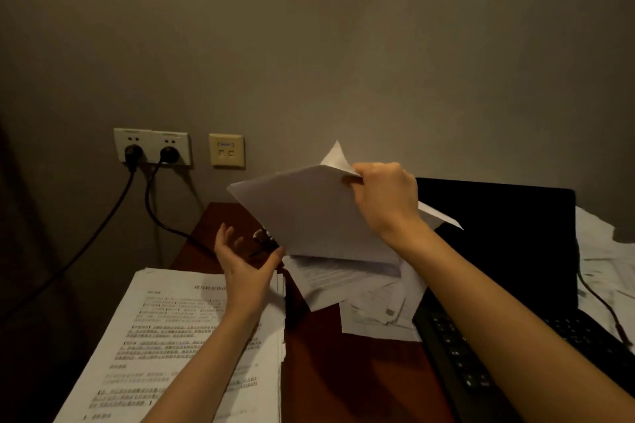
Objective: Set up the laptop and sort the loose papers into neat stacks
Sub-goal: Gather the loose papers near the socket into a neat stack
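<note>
My right hand [383, 197] grips the top edge of a bundle of white sheets [309, 213], lifted and tilted above the table. Just below the bundle's lower left corner, my left hand [242, 264] is spread with the palm up and holds nothing. A neat stack of printed pages [165, 347] lies at the near left. Loose papers [360, 288] lie in a jumble under the lifted bundle. The open black laptop [508, 251] stands at the right, with its screen dark and my right forearm across its keyboard.
The table [343, 371] is dark red-brown wood. Wall sockets [151, 146] at the back left hold two black plugs, and one cable [171, 227] runs onto the table. More papers [604, 261] lie right of the laptop, beside a thin cable [599, 302].
</note>
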